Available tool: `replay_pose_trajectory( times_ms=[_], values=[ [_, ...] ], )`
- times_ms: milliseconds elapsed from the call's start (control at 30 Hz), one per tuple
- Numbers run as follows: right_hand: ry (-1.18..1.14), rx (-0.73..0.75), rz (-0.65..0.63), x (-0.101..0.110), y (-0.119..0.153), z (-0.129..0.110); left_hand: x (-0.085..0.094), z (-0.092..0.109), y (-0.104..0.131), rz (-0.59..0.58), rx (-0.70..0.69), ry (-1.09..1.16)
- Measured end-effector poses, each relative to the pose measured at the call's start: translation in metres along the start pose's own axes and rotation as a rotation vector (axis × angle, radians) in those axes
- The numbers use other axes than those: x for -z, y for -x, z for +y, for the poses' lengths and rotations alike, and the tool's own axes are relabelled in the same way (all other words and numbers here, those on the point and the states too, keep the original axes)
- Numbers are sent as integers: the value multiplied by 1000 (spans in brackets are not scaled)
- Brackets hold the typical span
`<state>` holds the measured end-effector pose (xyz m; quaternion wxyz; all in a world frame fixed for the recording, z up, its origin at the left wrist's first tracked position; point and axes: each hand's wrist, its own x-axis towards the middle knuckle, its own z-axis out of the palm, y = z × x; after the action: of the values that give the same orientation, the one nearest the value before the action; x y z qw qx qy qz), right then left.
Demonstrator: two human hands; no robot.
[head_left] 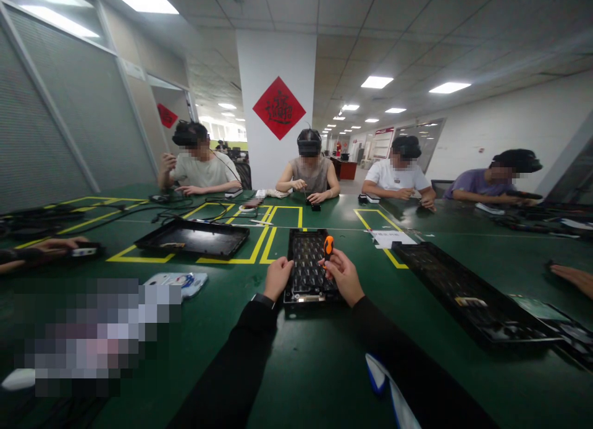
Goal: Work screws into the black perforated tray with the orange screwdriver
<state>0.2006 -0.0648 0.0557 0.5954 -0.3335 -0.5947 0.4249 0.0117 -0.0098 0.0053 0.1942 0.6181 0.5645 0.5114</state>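
A black plastic housing (pixel 308 265) with rows of raised shapes inside lies on the green table in front of me. A light-coloured strip runs along its near end. My left hand (pixel 278 278) is closed at the housing's left edge, with fingertips against the rim. An orange-and-black screwdriver (pixel 328 247) stands nearly upright in my right hand (pixel 343 276), pinched between thumb and fingers over the housing's right side. The screwdriver's lower end is hidden by my fingers and the dark background.
On the left sits a shallow black tray (pixel 192 237) inside yellow tape lines. A long black tray (pixel 467 293) lies right of me, beside a white paper (pixel 391 238). Cables (pixel 60 218) run across the far left. Several people work around the table (pixel 222 355).
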Motion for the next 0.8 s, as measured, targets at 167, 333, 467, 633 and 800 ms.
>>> replay_pose_trajectory(
  times_ms=[167,333,467,633,800],
  values=[
    [102,42,22,0,1,2,0,-1,0,1,-11,-10],
    [73,64,52,1,0,3,-1,-3,0,-6,-16,-15],
    [-1,18,34,2,-1,2,-1,-5,-1,-1,-26,-26],
    [-14,24,-5,1,1,-1,-2,-7,-2,-2,-33,-49],
    [35,-5,1,0,2,-2,-2,-6,-2,-6,-32,-48]
  ],
)
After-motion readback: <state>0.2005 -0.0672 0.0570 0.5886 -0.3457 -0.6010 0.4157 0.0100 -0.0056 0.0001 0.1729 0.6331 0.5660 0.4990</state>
